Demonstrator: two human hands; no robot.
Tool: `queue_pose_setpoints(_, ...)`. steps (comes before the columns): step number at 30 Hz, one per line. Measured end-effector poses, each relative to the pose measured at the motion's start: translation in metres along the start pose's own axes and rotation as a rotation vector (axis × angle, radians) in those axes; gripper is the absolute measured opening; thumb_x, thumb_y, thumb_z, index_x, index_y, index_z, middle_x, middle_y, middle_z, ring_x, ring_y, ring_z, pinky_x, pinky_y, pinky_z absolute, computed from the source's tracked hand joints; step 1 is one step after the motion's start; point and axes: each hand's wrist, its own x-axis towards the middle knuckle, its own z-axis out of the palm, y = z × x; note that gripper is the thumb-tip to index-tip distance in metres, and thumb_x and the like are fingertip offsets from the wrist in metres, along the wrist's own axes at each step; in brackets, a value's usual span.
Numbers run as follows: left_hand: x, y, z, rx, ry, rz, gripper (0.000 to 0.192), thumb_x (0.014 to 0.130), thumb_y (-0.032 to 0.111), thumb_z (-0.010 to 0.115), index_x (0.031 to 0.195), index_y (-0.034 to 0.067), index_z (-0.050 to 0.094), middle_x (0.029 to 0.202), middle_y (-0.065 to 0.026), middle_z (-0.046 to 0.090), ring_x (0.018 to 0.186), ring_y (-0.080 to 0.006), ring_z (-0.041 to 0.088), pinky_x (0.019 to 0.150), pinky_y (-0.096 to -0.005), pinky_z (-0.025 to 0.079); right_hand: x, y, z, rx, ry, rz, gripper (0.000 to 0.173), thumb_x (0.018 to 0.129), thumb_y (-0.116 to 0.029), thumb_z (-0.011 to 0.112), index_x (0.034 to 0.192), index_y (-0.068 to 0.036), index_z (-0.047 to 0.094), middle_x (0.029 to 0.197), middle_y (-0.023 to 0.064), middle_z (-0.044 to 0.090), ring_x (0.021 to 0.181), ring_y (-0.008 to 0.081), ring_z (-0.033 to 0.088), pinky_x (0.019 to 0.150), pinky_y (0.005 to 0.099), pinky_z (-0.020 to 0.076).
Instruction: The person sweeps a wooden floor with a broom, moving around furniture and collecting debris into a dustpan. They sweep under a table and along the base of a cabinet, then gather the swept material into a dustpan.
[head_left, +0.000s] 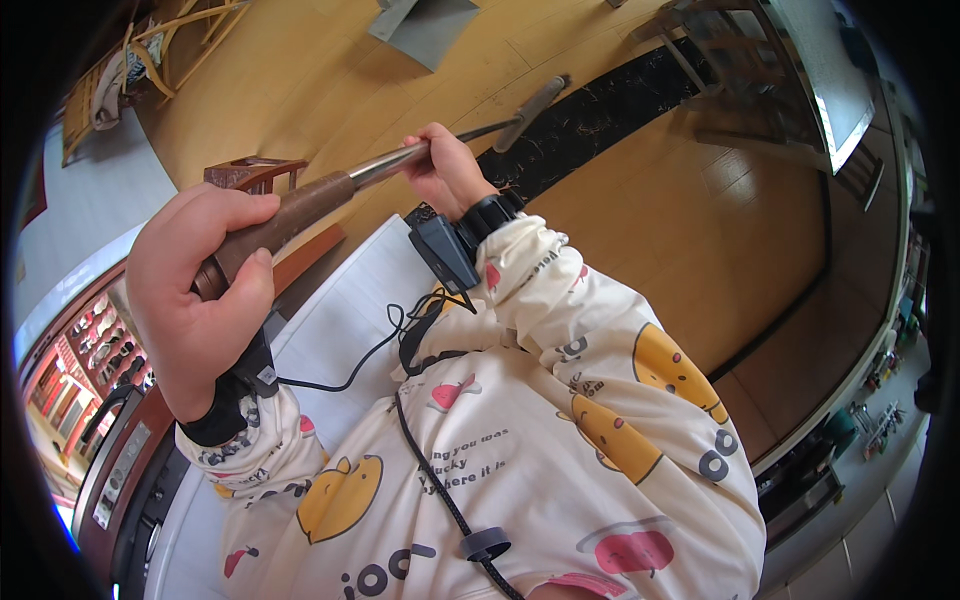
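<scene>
My left hand (202, 285) grips the thick brown handle of a long-handled floor broom or mop (311, 206), near its butt end. Farther along, my right hand (450, 169) is closed around its metal shaft. The pole slants away from me to a narrow grey head (532, 112) at the edge of a black marbled floor strip (570, 135). Whether the head carries bristles or a pad, I cannot tell. Both wrists wear black straps with small devices, and a thin black cable runs from them across the patterned top.
A grey dustpan-like object (426, 31) lies on the tan floor ahead. Wooden chairs (150, 56) and a small wooden stool (259, 171) stand to the left. At right is a glass-topped table (832, 75). Shelves of shoes (109, 341) show at lower left.
</scene>
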Motion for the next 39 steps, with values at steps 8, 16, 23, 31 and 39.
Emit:
queue_pose_setpoints(8,0.001,-0.027,0.070,-0.063,-0.103,-0.124,0.019,0.067,0.006,0.063,0.086,0.004,0.064,0.068,-0.0081,0.055,0.053,-0.0200,0.051,0.050,-0.0296,0.040,0.012,-0.038,-0.086,-0.107,0.290,0.021,0.006,0.083,0.000,0.046,0.080,-0.004,0.041,0.073,0.0069,0.046,0.065,0.0179,0.051,0.066,0.0307,0.0501)
queue_pose_setpoints(16,0.007,-0.029,0.045,0.058,0.033,-0.122,0.018,0.065,0.004,0.062,0.083,0.003,0.063,0.066,-0.0100,0.054,0.055,-0.0231,0.053,0.051,-0.0322,0.041,0.076,-0.005,-0.069,-0.064,0.141,0.046,0.006,0.083,-0.003,0.047,0.087,-0.005,0.043,0.072,0.0073,0.049,0.060,0.0189,0.052,0.054,0.0341,0.0486)
queue_pose_setpoints(23,0.006,-0.017,0.031,0.153,0.134,-0.029,0.023,0.063,-0.003,0.062,0.086,0.002,0.062,0.070,-0.0101,0.054,0.058,-0.0250,0.053,0.054,-0.0311,0.042,0.082,0.015,0.006,-0.144,-0.027,-0.010,0.010,0.082,-0.001,0.051,0.081,-0.005,0.042,0.065,0.0063,0.045,0.058,0.0173,0.048,0.053,0.0300,0.0417)
queue_pose_setpoints(31,0.021,-0.012,0.026,-0.033,0.114,-0.006,0.026,0.064,-0.005,0.061,0.090,-0.001,0.062,0.073,-0.0096,0.055,0.059,-0.0199,0.052,0.055,-0.0264,0.041,0.019,-0.036,0.021,-0.263,0.098,-0.155,0.009,0.083,0.000,0.050,0.080,-0.002,0.041,0.073,0.0073,0.043,0.062,0.0172,0.050,0.055,0.0300,0.0451)
queue_pose_setpoints(39,0.127,0.009,0.155,-0.248,-0.198,0.062,0.017,0.071,0.012,0.063,0.086,0.004,0.062,0.071,-0.0109,0.055,0.060,-0.0254,0.054,0.055,-0.0355,0.044,0.022,-0.220,-0.082,-0.149,0.435,-0.365,0.011,0.081,0.000,0.049,0.074,-0.005,0.042,0.069,0.0064,0.047,0.059,0.0178,0.051,0.055,0.0289,0.0458)
